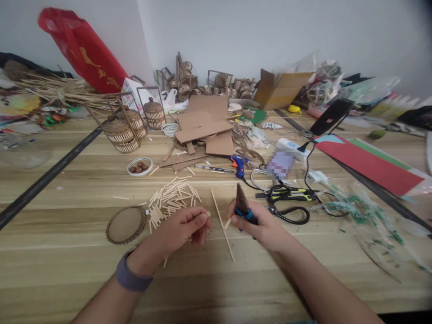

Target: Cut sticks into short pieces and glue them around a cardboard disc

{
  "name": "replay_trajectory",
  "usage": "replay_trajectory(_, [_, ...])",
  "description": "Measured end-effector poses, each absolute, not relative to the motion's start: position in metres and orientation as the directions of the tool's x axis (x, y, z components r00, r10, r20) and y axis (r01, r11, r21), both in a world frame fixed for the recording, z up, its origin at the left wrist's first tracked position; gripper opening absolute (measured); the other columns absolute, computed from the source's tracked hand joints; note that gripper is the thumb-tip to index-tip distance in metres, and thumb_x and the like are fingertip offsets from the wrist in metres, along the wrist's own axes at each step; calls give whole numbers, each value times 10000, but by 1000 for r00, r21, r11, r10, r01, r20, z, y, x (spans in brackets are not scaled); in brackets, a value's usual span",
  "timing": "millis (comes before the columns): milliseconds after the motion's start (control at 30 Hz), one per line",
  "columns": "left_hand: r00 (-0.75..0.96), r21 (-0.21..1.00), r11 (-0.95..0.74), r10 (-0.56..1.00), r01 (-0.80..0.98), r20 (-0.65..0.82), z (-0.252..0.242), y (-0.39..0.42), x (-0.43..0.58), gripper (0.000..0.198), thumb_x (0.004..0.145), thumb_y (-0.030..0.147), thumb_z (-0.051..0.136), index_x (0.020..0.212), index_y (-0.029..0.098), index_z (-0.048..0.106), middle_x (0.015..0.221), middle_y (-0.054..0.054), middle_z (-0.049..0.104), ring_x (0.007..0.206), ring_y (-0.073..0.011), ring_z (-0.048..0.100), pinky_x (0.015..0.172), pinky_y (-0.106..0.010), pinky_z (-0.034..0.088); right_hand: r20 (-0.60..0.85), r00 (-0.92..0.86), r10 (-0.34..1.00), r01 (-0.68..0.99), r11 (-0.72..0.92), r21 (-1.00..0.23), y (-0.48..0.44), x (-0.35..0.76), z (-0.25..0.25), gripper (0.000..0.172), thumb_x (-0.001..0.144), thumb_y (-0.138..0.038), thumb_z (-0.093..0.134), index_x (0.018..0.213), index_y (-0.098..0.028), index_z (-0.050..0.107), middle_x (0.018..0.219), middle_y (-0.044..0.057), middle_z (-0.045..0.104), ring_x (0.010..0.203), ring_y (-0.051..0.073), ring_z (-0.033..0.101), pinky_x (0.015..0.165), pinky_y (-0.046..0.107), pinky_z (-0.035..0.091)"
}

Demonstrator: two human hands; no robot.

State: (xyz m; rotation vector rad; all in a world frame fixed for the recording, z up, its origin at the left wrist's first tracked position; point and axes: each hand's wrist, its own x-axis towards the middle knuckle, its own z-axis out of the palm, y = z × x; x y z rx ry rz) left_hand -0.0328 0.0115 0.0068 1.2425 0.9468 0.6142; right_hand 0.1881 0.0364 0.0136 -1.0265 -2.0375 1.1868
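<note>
My left hand [189,227] is closed, with thumb and forefinger pinched on a short wooden stick [208,214] whose end just shows. In my right hand [261,222] is a pair of pliers [241,202] with blue handles, jaws pointing up and away from me. Another short stick piece [227,223] pokes out by the right thumb. Between the hands a longer thin wooden stick [221,220] lies on the table. Behind and left of my left hand spreads a loose pile of short cut sticks [173,198], beside a round cardboard disc [126,224] with a ridged rim.
A white dish of brown beads [139,166] stands at left, near small lidded baskets [121,135]. Cardboard sheets [202,128], a pen [214,168] and a blue glue gun [239,166] lie beyond. Black-handled scissors [292,215] and a utility knife [297,195] are at right.
</note>
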Motion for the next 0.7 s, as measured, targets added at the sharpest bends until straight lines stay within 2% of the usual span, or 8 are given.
replay_trajectory(133, [423, 946, 315, 849, 78, -317, -2, 12, -25, 459, 805, 625, 553, 754, 169, 572, 655, -23, 675, 576, -132, 579, 583, -250, 408, 117, -596, 794, 461, 458, -760, 29, 179, 12, 56, 873, -230, 549, 880, -203, 597, 807, 14, 660, 730, 156, 601, 660, 250, 443])
replay_trajectory(233, [451, 943, 314, 830, 106, -328, -8, 10, -22, 458, 793, 612, 583, 798, 157, 638, 689, -40, 708, 624, -155, 623, 606, -260, 429, 74, -632, 772, 492, 473, -731, 24, 174, 9, 221, 824, -131, 565, 1027, -214, 591, 931, 27, 701, 820, 172, 648, 705, 253, 461])
replay_trajectory(333, [474, 927, 336, 798, 164, -373, -10, 6, -20, 441, 805, 586, 582, 770, 155, 674, 709, -55, 722, 665, -181, 660, 646, -286, 475, 68, -638, 767, 520, 495, -696, 23, 173, 7, 318, 782, -83, 575, 1073, -209, 575, 992, 37, 705, 884, 191, 660, 751, 269, 468])
replay_trajectory(600, [489, 908, 374, 766, 190, -418, -14, 3, -18, 420, 785, 570, 589, 733, 158, 651, 704, -58, 713, 674, -199, 673, 669, -318, 506, 50, -665, 745, 542, 527, -654, 24, 173, 8, 318, 747, -51, 582, 1019, -215, 604, 958, 32, 709, 892, 204, 656, 793, 302, 481])
replay_trajectory(700, [490, 922, 354, 783, 155, -383, -11, 4, -17, 445, 777, 607, 593, 748, 164, 625, 682, -46, 695, 656, -188, 658, 652, -302, 490, 177, -624, 761, 490, 557, -671, 25, 174, 3, 348, 772, -71, 575, 1090, -212, 580, 1102, 85, 659, 1046, 225, 621, 879, 349, 493])
